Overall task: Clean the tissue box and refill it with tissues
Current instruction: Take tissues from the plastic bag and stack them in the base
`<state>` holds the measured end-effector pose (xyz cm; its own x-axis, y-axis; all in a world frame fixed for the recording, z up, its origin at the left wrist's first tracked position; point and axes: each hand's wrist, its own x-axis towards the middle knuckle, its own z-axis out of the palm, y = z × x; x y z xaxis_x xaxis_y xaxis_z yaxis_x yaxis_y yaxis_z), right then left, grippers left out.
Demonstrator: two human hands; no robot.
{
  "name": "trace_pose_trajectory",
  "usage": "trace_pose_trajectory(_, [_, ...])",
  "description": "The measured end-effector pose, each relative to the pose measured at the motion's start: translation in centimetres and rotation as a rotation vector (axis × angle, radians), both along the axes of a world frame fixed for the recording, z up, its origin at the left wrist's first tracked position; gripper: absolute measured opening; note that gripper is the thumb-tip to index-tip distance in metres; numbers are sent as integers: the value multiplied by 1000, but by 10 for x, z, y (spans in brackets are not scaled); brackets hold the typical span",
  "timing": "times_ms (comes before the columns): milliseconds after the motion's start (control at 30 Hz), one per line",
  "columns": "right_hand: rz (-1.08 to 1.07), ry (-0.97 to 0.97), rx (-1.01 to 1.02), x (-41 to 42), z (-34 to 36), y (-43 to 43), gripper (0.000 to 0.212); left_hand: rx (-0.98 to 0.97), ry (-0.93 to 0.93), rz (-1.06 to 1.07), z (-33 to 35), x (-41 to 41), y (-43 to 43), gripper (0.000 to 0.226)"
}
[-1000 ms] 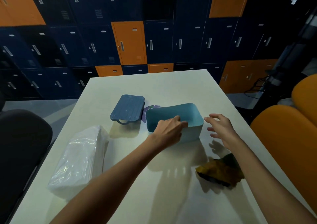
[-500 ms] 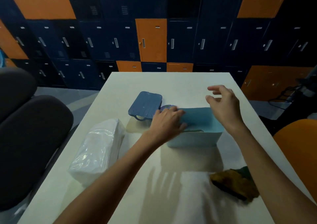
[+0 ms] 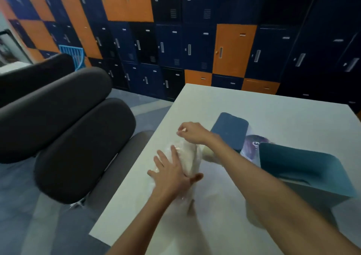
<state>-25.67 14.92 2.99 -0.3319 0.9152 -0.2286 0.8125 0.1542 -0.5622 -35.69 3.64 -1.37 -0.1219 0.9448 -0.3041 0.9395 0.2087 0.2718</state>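
The left hand (image 3: 172,173) now lies flat on the pack (image 3: 188,157), fingers straight and spread, thumb on the pack's near side, pressing it to the desk (image 3: 283,114). The right hand (image 3: 192,132) is over the pack's far end with curled fingers, pinching what looks like the clear wrap there, though motion blur softens the detail. Half a second ago both hands were at the box (image 3: 298,167), the left on its rim and the right hovering above it. They have since left it and crossed to the pack near the desk's left edge.

The box stands open and untouched just beside the right forearm. Its lid (image 3: 230,130) lies flat behind it, with a purple packet (image 3: 252,145) between the two. Dark chairs (image 3: 78,137) stand to the left of the desk, and lockers (image 3: 175,46) line the wall.

This shift suggests that wiping is over and refilling has begun. The likely next step is tearing the wrap open, with the left hand steadying the pack. The film is thin and could slip.
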Motion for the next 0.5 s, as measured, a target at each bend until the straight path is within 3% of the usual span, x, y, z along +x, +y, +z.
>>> trace_pose_trajectory(133, [-75,-149,-201,-17,-32,11,64,36,-23,19,-8,-10,-3,125])
trace_pose_trajectory(300, [-350,26,-410,-14,-30,1,96,51,4,25,-13,-25,-2,116])
trace_pose_trajectory(500, [-507,241,-585,4,-23,-13,92,152,-72,-70,-11,-38,3,118])
